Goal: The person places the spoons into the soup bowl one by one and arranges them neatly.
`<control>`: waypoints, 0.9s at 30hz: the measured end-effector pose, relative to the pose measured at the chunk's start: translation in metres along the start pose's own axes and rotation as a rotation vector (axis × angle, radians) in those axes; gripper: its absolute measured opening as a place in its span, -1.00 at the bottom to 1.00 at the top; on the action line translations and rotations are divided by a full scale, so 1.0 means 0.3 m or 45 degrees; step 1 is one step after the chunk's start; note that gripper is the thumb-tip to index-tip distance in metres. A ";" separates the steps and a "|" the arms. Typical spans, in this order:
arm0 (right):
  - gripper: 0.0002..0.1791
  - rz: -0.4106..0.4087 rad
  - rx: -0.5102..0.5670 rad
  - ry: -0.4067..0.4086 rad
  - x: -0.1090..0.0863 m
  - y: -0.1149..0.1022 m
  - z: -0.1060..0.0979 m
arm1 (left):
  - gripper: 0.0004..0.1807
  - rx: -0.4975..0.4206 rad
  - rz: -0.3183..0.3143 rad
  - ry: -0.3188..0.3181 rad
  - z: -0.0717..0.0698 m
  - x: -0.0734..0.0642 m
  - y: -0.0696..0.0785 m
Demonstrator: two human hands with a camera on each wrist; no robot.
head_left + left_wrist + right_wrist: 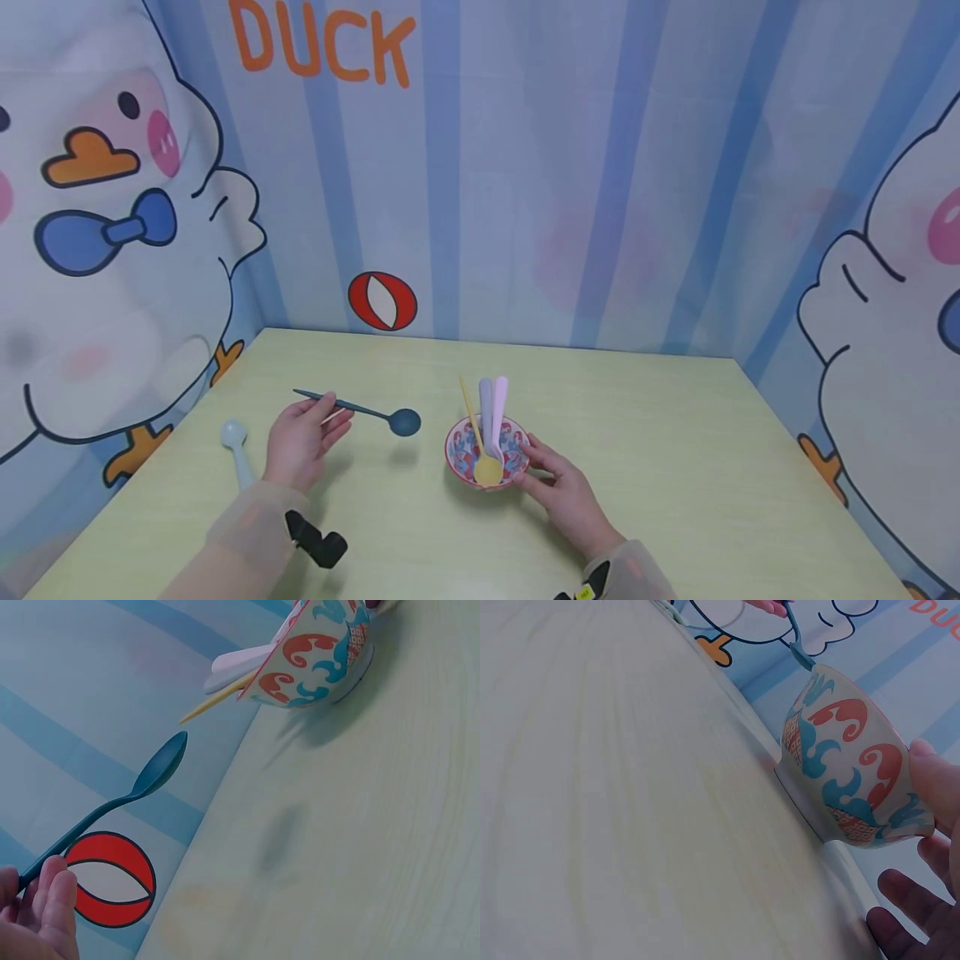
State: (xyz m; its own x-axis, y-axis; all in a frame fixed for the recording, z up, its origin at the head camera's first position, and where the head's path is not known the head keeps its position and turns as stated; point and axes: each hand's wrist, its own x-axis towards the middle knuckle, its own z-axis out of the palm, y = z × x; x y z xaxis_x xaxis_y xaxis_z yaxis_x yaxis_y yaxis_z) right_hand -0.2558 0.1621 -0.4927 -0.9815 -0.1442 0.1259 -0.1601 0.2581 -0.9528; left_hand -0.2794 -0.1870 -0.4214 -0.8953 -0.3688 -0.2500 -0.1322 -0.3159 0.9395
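Now the left hand (302,439) pinches the dark teal spoon (405,422) above the table (690,475), left of the patterned bowl (847,761); the right hand (564,492) grips its right rim. Spoon-gathering, it seems: next calls for a rightward carry, in beside the yellow spoon (488,472).

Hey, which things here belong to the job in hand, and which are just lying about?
In the job:
dark spoon, in the left grip
bowl, in the right grip
yellow spoon, grey handle and pink handle, in the bowl

Seemingly just lying about:
pale spoon, on the table, not held
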 end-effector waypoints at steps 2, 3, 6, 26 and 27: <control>-0.49 -0.003 -0.003 -0.007 0.000 0.000 0.000 | -0.54 -0.006 -0.007 0.000 0.015 -0.004 0.004; -0.49 -0.005 -0.004 -0.009 0.000 0.001 -0.001 | -0.54 -0.009 -0.009 -0.002 0.023 -0.007 0.005; -0.49 -0.011 -0.013 -0.012 0.002 0.003 -0.001 | -0.53 -0.019 -0.005 -0.018 0.045 -0.014 0.009; -0.50 -0.005 -0.019 0.004 0.004 0.006 0.002 | -0.57 -0.023 0.022 -0.107 0.169 -0.049 0.008; -0.50 -0.004 -0.016 0.004 0.004 0.005 0.002 | -0.57 -0.021 0.020 -0.108 0.174 -0.050 0.007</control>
State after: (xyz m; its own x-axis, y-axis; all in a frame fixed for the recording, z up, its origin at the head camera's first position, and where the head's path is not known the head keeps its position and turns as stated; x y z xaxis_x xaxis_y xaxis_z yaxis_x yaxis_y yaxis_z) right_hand -0.2570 0.1618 -0.4941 -0.9813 -0.1419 0.1301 -0.1648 0.2695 -0.9488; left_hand -0.2883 -0.1364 -0.4036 -0.9301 -0.2984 -0.2141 -0.1118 -0.3253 0.9390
